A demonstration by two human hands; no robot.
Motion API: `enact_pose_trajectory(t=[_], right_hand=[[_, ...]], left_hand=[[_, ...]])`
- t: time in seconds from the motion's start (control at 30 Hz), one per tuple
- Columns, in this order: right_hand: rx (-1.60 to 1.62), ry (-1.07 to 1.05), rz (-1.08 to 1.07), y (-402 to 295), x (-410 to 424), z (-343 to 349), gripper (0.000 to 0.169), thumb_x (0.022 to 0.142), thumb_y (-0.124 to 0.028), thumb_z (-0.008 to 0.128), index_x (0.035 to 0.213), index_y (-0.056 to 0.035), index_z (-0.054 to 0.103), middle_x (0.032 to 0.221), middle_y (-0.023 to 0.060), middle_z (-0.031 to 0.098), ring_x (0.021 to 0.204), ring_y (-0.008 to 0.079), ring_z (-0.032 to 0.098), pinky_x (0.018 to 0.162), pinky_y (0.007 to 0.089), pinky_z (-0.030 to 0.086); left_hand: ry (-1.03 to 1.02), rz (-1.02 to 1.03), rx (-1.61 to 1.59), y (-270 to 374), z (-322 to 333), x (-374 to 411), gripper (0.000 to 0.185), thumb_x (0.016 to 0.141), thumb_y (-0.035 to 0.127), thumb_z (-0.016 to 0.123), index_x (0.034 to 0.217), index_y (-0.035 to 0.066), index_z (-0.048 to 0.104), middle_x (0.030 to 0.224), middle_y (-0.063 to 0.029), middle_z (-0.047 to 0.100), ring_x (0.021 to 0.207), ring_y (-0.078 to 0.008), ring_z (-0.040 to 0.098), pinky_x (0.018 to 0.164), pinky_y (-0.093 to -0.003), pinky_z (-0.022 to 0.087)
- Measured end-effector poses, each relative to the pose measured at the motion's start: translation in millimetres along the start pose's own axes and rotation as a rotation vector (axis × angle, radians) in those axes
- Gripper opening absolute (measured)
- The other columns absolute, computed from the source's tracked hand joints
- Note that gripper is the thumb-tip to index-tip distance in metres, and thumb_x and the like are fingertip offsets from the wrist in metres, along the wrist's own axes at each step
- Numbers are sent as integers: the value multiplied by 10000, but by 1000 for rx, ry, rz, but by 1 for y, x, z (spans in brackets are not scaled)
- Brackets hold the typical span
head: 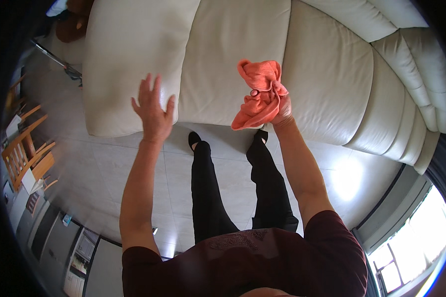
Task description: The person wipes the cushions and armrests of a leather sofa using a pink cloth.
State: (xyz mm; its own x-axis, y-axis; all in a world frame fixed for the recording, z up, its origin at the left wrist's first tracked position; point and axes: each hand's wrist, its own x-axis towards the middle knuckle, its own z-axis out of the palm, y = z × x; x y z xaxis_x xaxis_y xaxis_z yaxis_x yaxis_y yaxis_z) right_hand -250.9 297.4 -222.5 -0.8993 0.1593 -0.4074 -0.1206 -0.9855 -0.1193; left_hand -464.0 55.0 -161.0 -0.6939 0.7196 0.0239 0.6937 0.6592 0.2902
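Observation:
My right hand (283, 110) grips a crumpled coral-orange cloth (258, 105) above the front of a cream leather sofa (230, 48). The cloth hangs bunched in folds, with one fingertip showing through near its middle and the other fingers mostly hidden. Over the left seat section, my left hand (153, 111) is raised with its fingers spread, holding nothing. Whether it touches the leather cannot be told.
Grey floor tiles (133, 163) lie under my feet. Wooden chairs (26, 152) stand at the far left, and a metal pole (50, 54) leans near the sofa's left end. A brown object (70, 29) sits at upper left. A bright window (412, 237) is at lower right.

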Motion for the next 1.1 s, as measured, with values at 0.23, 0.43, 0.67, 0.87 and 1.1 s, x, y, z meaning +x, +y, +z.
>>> enact_pose_trajectory(t=[0.23, 0.43, 0.67, 0.87, 1.1], right_hand=[[42, 182, -172, -26, -3, 11, 496, 899, -298, 489, 1312, -34, 410, 1220, 199, 534, 1061, 366, 546, 839, 499, 501], [-16, -137, 57, -40, -8, -12, 527, 949, -386, 421, 1328, -21, 400, 1284, 136, 511, 1152, 296, 505, 1011, 429, 376], [-325, 17, -28, -42, -36, 20, 607, 952, -436, 401, 1379, -11, 323, 1381, 122, 422, 1253, 269, 423, 1071, 423, 309], [-285, 17, -151, -36, -54, 18, 579, 975, -406, 360, 1386, -3, 303, 1397, 109, 403, 1283, 268, 388, 1074, 425, 305], [-431, -119, -118, -38, -56, 5, 619, 956, -466, 376, 1395, -37, 299, 1387, 87, 420, 1284, 258, 387, 1058, 432, 308]], left_hand=[[-197, -71, -122, 67, 46, -2, 576, 904, 323, 525, 1420, 178, 311, 1436, -113, 320, 1346, -327, 260, 1028, -643, 131], [-468, -350, -1145, 163, 40, 40, 488, 900, 354, 573, 1241, 12, 500, 1149, -130, 577, 1082, -207, 535, 902, -320, 410], [-159, -547, -1672, 170, 56, 31, 245, 871, 131, 631, 1079, 11, 585, 978, -40, 626, 885, -105, 566, 796, -275, 448], [-213, -456, -1835, 149, 23, 33, 317, 945, 208, 499, 1213, 41, 519, 1145, -66, 576, 1042, -155, 562, 902, -305, 455], [-364, -495, -1600, 168, 41, 26, 414, 899, 253, 526, 1236, 16, 487, 1168, -62, 539, 1072, -147, 507, 924, -309, 406]])
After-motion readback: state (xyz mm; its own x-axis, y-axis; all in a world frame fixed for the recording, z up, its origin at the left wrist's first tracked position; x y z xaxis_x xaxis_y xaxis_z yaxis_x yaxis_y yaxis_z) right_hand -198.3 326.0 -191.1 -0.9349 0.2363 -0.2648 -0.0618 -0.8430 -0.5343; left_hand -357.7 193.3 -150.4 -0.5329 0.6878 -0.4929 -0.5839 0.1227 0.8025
